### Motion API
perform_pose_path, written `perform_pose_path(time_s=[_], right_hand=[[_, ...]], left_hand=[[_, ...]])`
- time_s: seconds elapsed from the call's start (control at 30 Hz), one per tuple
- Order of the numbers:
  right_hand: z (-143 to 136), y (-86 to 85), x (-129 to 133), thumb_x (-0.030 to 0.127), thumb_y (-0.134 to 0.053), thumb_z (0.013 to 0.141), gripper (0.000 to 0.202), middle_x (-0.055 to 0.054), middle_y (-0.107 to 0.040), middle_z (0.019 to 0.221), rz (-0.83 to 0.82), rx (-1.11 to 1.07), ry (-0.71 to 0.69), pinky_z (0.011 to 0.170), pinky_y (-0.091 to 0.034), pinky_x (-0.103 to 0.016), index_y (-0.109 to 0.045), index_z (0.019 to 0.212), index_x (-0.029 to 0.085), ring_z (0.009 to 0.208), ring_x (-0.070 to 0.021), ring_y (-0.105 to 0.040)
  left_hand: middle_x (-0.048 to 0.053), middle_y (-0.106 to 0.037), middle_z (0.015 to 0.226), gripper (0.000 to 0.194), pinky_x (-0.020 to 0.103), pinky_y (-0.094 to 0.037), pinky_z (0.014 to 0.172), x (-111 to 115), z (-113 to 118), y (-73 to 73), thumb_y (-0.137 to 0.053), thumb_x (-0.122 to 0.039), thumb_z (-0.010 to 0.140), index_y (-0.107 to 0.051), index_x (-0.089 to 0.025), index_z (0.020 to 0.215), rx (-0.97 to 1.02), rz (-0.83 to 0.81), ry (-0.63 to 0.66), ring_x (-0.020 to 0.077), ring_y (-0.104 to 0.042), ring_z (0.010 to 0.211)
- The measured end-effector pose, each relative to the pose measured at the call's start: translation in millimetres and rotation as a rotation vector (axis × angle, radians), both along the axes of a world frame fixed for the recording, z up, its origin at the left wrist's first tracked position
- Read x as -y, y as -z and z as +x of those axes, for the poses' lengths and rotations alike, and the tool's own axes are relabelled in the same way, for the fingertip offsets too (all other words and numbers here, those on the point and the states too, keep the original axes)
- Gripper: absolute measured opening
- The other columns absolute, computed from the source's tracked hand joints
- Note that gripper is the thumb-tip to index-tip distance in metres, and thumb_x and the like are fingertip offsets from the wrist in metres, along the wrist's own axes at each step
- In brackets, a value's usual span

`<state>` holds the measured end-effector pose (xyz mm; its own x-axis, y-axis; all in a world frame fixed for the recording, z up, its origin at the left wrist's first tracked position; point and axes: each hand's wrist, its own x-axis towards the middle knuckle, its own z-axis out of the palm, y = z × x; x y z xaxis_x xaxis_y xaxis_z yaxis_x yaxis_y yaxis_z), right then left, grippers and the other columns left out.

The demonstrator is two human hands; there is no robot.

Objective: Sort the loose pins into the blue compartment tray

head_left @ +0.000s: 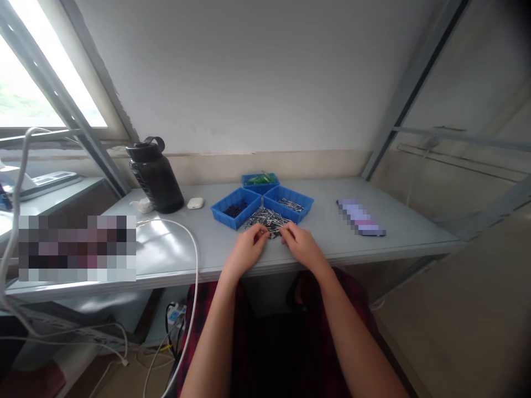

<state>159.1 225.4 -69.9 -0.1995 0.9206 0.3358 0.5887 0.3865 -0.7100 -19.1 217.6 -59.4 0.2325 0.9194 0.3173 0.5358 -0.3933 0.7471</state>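
A loose pile of thin silver pins mixed with small dark pieces (269, 216) lies on the table between two blue bins. At its near left edge is my left hand (250, 247), thumb and fingertips pinched together. My right hand (302, 244) pinches at the near right edge of the same pile. Whatever sits in either pinch is too small to make out. Behind the pile, the left blue bin (219, 213) holds small dark pieces, screw-like in look. Silver nail-like pins lie in the right blue bin (307, 205). A third blue bin (261, 188) at the back contains green pieces.
A dark water bottle (160, 179) and a white earbud case (195, 203) stand left of the bins. A phone (360, 218) lies to the right. One white cable (196, 260) hangs over the table's front edge. Metal posts rise at both sides.
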Motion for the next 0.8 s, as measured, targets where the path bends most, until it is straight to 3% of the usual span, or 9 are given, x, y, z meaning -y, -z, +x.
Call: perform_pose_path(time_s=[0.43,0.8], right_hand=[[1.1,3.2,-0.1,0.033,-0.034,0.095,0.021,0.001,-0.062,0.071,0.024,-0.002,-0.032,0.068,-0.04,-0.027,-0.053,0.094,0.024,0.068,-0.0168,-0.058],[2.4,4.1,-0.8,0.032,-0.037,0.095,0.019,0.001,-0.063,0.072,0.032,0.011,-0.058,0.069,-0.041,-0.027,-0.054,0.097,0.024,0.069,-0.0163,-0.059]], left_hand=[[0.0,-0.06,0.073,0.014,0.026,-0.04,0.068,-3.7,-1.7,4.3,-0.045,-0.028,0.088,-0.055,-0.02,0.083,0.036,-0.028,0.044,0.0157,-0.055,0.071],[-0.001,-0.06,0.073,0.016,0.025,-0.039,0.066,-4.5,-0.1,2.4,-0.046,-0.031,0.088,-0.056,-0.02,0.083,0.052,-0.047,0.016,0.0147,-0.054,0.07]])
